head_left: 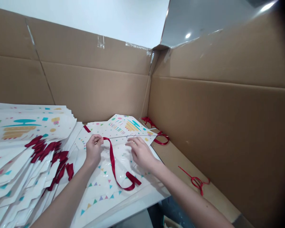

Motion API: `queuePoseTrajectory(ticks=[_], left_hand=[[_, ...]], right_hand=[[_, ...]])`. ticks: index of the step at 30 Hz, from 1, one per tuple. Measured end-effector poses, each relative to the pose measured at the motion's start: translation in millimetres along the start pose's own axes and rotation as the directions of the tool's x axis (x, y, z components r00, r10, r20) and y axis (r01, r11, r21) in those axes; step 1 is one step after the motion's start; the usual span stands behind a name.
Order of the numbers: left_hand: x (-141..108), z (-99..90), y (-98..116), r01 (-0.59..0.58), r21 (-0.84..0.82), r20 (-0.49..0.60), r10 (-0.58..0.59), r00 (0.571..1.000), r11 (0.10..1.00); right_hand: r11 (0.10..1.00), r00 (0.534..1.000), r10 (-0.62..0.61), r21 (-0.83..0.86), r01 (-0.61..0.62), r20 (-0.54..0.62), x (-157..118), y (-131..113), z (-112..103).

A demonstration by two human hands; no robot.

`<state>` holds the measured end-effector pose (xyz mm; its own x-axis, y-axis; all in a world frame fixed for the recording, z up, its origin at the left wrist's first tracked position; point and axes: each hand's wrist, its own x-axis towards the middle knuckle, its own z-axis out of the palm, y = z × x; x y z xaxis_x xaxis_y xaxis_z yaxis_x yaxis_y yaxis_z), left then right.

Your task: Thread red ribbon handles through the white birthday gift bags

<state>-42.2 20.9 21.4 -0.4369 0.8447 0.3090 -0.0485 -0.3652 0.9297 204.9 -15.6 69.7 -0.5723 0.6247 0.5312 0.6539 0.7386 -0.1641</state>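
Note:
Pinched in the fingers of my left hand (94,148) is one end of a dark red ribbon (112,161). The ribbon hangs down in a curve and its other end lies folded on a white printed sheet (97,185) with coloured flags and birthday lettering. To the right, my right hand (140,152) hovers above the sheet, fingers apart and curved, nothing visible between them. A thin dark line (118,137) runs from near my left fingers past my right fingertips towards the sheet's right corner.
At the left lies a large stack of printed sheets (21,126) with several red ribbon bows (47,150). Tall cardboard walls (97,88) stand behind and at the right. A red cord (197,182) and red ribbon loops (162,139) lie on the right side.

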Motion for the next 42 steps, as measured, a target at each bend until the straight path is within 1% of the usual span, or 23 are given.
queuePoseTrajectory(ticks=[1, 2, 3, 5, 7, 9, 11, 13, 15, 19, 24, 26, 29, 31, 34, 37, 39, 42], left_hand=[[-0.5, -0.2, 0.3, -0.016, 0.009, 0.0, 0.016, 1.0, 1.0], [-1.2, -0.6, 1.4, -0.03, 0.018, -0.001, 0.03, 1.0, 0.999], [-2.0, -1.2, 3.1, -0.04, 0.026, -0.003, 0.04, 0.999, 0.999], [-3.6, -3.3, 8.0, -0.057, 0.042, -0.01, 0.058, 0.998, 0.997], [-4.5, -6.0, 14.1, -0.067, 0.058, -0.016, 0.068, 0.998, 0.996], [-4.3, -8.9, 20.3, -0.068, 0.046, -0.016, 0.069, 0.997, 0.997], [-3.4, -11.3, 25.9, -0.06, 0.018, -0.005, 0.06, 0.998, 0.998], [-2.6, -13.2, 30.0, -0.048, 0.009, 0.013, 0.048, 0.999, 0.999], [-2.5, -14.7, 32.3, -0.036, 0.025, 0.043, 0.035, 0.998, 0.999], [-3.9, -16.0, 34.0, -0.01, 0.03, 0.093, 0.007, 0.996, 0.999], [-3.0, -14.2, 34.1, 0.07, 0.097, 0.104, -0.08, 0.991, 0.993], [-2.0, -13.5, 32.9, 0.054, 0.161, 0.099, -0.07, 0.993, 0.986], [-1.3, -13.4, 31.8, -0.017, 0.263, 0.1, -0.01, 0.995, 0.965], [-1.2, -13.6, 31.9, 0.005, 0.292, 0.091, -0.033, 0.995, 0.957], [0.1, -14.2, 31.3, 0.12, 0.251, 0.041, -0.135, 0.99, 0.961], [3.3, -15.8, 29.0, 0.183, 0.128, 0.003, -0.185, 0.983, 0.975], [5.3, -17.4, 27.9, 0.216, 0.053, 0.006, -0.217, 0.976, 0.975], [5.7, -19.2, 29.0, 0.266, 0.012, 0.028, -0.266, 0.963, 0.964]], right_hand=[[0.999, 1.0, 0.022, -0.039, -0.022, -0.011, 15.1, -0.4, -0.3], [0.997, 0.999, 0.038, -0.065, -0.036, 0.019, 29.9, -0.6, 0.6], [0.997, 0.996, 0.055, -0.066, -0.051, 0.075, 43.8, -0.5, 2.7], [0.997, 0.974, 0.076, -0.003, -0.077, 0.214, 67.1, 0.1, 8.0], [0.991, 0.95, 0.056, 0.095, -0.089, 0.308, 84.1, 1.4, 11.9], [0.98, 0.947, 0.01, 0.184, -0.073, 0.32, 96.4, 3.6, 11.6], [0.968, 0.957, -0.034, 0.248, -0.039, 0.286, 106.8, 7.0, 6.9], [0.962, 0.965, -0.048, 0.273, -0.025, 0.258, 116.3, 11.7, 0.0], [0.963, 0.97, -0.035, 0.268, -0.031, 0.239, 124.0, 16.5, -6.2], [0.97, 0.974, -0.017, 0.242, -0.039, 0.224, 130.0, 22.4, -11.4], [0.971, 0.966, -0.008, 0.234, -0.055, 0.258, 126.4, 24.0, -13.4], [0.97, 0.96, -0.004, 0.235, -0.064, 0.279, 125.5, 24.6, -15.1], [0.97, 0.956, 0.009, 0.229, -0.078, 0.292, 125.7, 24.2, -17.1], [0.97, 0.956, 0.025, 0.223, -0.094, 0.292, 126.2, 22.3, -17.2], [0.968, 0.955, 0.014, 0.236, -0.087, 0.295, 126.0, 17.0, -14.3], [0.962, 0.937, -0.031, 0.265, -0.067, 0.349, 124.9, 11.6, -7.9], [0.954, 0.918, -0.059, 0.293, -0.064, 0.393, 124.1, 9.0, -3.2], [0.941, 0.892, -0.086, 0.33, -0.074, 0.444, 123.4, 5.7, 1.6]])
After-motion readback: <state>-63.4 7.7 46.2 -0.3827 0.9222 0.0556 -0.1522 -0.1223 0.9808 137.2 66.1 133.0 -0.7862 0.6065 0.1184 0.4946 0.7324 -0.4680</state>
